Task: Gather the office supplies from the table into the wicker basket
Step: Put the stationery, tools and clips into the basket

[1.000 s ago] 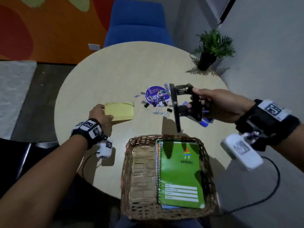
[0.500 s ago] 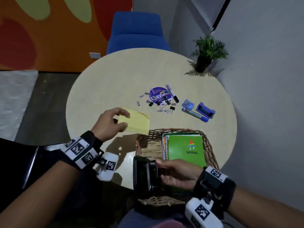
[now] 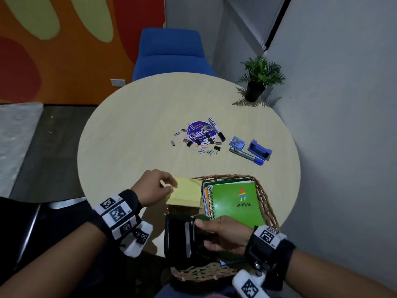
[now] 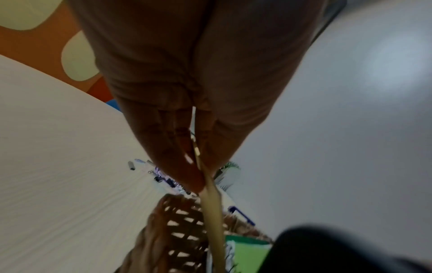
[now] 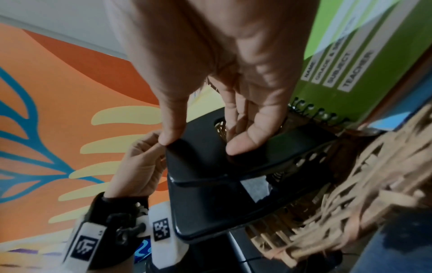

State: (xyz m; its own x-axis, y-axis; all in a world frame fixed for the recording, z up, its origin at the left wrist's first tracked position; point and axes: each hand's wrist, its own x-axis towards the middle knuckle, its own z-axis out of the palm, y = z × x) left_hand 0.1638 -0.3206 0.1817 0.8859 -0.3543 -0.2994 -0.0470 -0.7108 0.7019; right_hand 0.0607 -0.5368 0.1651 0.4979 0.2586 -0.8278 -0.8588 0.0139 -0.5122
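Left hand [image 3: 153,188] pinched the yellow sticky pad [image 3: 185,193] over the wicker basket's [image 3: 267,203] left edge. Right hand [image 3: 223,235] gripped the black hole punch [image 3: 178,237] inside the basket's near end, beside the green notebook [image 3: 236,203].

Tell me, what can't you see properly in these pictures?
- Head view: the right hand and the black hole punch hide the wicker basket floor.
- Head view: paper clips too small to count.
- Left wrist view: left hand hides most of the yellow sticky pad; picture blurred.
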